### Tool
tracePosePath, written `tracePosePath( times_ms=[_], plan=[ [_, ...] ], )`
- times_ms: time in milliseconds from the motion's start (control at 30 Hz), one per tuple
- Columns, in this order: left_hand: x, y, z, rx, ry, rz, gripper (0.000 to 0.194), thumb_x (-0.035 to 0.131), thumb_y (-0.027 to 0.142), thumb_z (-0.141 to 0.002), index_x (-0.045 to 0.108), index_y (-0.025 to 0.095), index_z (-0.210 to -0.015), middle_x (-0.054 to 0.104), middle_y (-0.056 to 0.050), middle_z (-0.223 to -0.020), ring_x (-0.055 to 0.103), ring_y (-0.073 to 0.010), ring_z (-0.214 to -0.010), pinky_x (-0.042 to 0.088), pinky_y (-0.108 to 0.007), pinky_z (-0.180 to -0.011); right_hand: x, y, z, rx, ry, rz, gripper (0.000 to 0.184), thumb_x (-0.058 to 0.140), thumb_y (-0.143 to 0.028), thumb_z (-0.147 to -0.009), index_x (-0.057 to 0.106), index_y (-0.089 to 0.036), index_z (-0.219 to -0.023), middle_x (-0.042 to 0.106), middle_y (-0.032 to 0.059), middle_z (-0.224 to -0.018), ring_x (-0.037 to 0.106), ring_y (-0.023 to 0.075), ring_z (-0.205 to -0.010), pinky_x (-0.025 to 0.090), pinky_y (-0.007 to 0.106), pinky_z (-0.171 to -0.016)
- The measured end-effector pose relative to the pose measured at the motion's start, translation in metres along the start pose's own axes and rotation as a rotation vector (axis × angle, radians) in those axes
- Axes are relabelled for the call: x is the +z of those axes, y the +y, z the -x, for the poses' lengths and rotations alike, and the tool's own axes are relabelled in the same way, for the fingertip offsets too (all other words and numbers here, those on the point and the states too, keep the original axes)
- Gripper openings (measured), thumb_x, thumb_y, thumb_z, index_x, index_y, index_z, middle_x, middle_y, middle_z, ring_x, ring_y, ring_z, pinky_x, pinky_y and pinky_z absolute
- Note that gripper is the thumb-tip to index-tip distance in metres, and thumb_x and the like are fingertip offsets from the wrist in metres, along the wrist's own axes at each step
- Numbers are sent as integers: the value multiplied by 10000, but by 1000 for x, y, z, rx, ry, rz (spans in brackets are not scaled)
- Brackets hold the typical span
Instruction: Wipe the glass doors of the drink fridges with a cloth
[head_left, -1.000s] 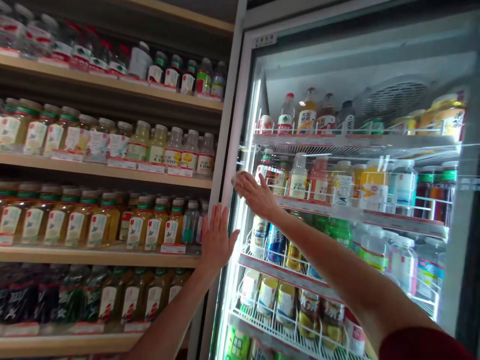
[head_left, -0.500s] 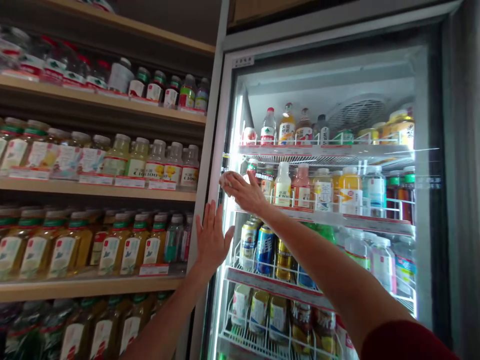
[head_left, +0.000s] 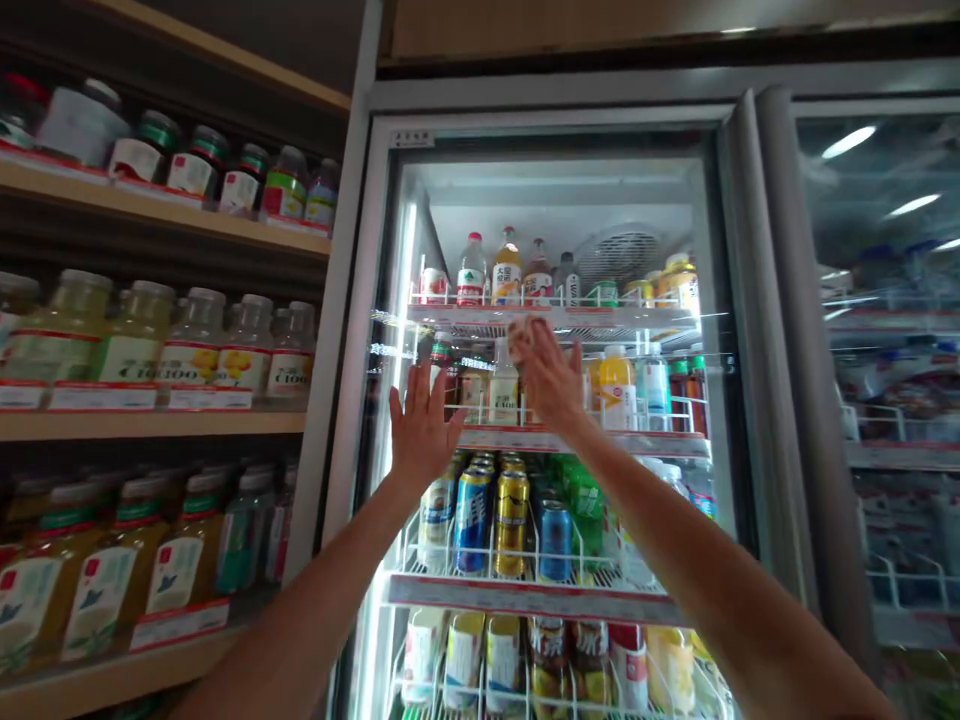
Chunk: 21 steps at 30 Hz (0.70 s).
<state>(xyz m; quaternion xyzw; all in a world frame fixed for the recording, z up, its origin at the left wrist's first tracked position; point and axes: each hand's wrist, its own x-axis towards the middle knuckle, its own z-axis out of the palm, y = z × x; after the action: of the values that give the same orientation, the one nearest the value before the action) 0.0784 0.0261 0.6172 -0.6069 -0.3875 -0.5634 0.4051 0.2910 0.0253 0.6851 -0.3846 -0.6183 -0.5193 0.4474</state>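
A glass fridge door [head_left: 525,190] stands in front of me. My left hand [head_left: 421,432] is open, fingers spread and palm toward the glass near the door's left side; it appears to rest there. To its right and slightly higher, my right hand [head_left: 553,385] presses a small pale cloth [head_left: 519,340] toward the pane. The hand is blurred, and the cloth shows only at its fingertips. Behind the glass, a juice bottle [head_left: 503,392] and an orange drink bottle [head_left: 618,388] stand on a shelf, partly hidden by my hands.
Wooden shelves [head_left: 161,425] with rows of bottles run along the left. Inside the fridge, drink cans [head_left: 511,525] stand on a lower wire rack. Long upright door handles [head_left: 772,300] separate this door from a second fridge door [head_left: 892,390] at the right.
My right hand has moved the cloth rightward across the glass, away from the door's left edge. My left hand has shifted from the frame onto the glass side. The view has turned right.
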Motion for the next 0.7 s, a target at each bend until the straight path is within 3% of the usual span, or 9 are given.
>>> tracePosePath(
  times_ms=[100, 167, 200, 300, 367, 467, 533, 600, 700],
  plan=[
    [16, 7, -16, -40, 20, 40, 592, 335, 487, -893, 325, 169, -1392, 237, -135, -1496, 151, -288, -1398, 111, -545, -1116, -13, 51, 0, 375, 129, 56, 481, 340, -217, -883, 360, -277, -1360, 238, 81, -1507, 225, 231, -1381, 159, 601, -1066],
    [26, 7, -18, -69, 41, 42, 597, 328, 494, -894, 329, 165, -1392, 237, -142, -1494, 139, -304, -1398, 107, -563, -1107, -20, 68, 5, 478, 178, 74, 482, 313, -214, -886, 361, -267, -1363, 231, 95, -1507, 225, 248, -1381, 182, 617, -1046],
    [30, 6, -18, -73, 55, 39, 600, 325, 494, -895, 324, 162, -1395, 234, -145, -1494, 133, -308, -1399, 101, -566, -1104, -22, 70, 9, 453, 174, 78, 482, 307, -213, -887, 364, -267, -1363, 234, 93, -1506, 226, 247, -1380, 190, 608, -1049],
    [38, 5, -14, -45, 93, 29, 601, 324, 487, -899, 287, 175, -1411, 217, -135, -1501, 113, -299, -1404, 80, -555, -1106, -28, 74, 28, 204, 61, 85, 474, 332, -215, -883, 386, -289, -1348, 265, 58, -1500, 243, 211, -1375, 178, 546, -1086],
    [40, 4, -13, -34, 106, 28, 598, 328, 483, -900, 276, 185, -1416, 218, -131, -1502, 110, -291, -1405, 77, -543, -1107, -34, 89, 42, 191, 34, 106, 465, 346, -216, -878, 405, -293, -1332, 275, 51, -1497, 255, 206, -1372, 172, 547, -1091],
    [39, 5, -12, -34, 114, 27, 592, 330, 476, -902, 275, 188, -1416, 227, -130, -1500, 116, -283, -1406, 70, -528, -1110, -44, 127, 54, 544, 170, 141, 460, 341, -233, -876, 413, -243, -1331, 275, 114, -1489, 288, 261, -1356, 204, 621, -1042],
    [39, 5, -12, -37, 115, 26, 590, 333, 475, -903, 271, 192, -1417, 226, -126, -1501, 117, -280, -1406, 67, -522, -1112, -44, 135, 56, 702, 233, 137, 468, 331, -236, -876, 411, -209, -1336, 270, 148, -1485, 290, 290, -1352, 219, 645, -1019],
    [39, 5, -13, -35, 112, 29, 593, 338, 477, -901, 262, 200, -1420, 217, -122, -1504, 115, -281, -1406, 71, -524, -1111, -37, 119, 56, 625, 203, 115, 469, 324, -227, -880, 408, -221, -1341, 252, 137, -1494, 265, 274, -1366, 225, 617, -1035],
    [39, 4, -13, -26, 108, 48, 599, 346, 475, -896, 254, 206, -1423, 202, -118, -1509, 115, -288, -1405, 71, -530, -1111, -26, 76, 59, 247, 70, 86, 466, 343, -224, -888, 393, -280, -1348, 245, 80, -1506, 221, 211, -1387, 197, 542, -1090]
  ],
)
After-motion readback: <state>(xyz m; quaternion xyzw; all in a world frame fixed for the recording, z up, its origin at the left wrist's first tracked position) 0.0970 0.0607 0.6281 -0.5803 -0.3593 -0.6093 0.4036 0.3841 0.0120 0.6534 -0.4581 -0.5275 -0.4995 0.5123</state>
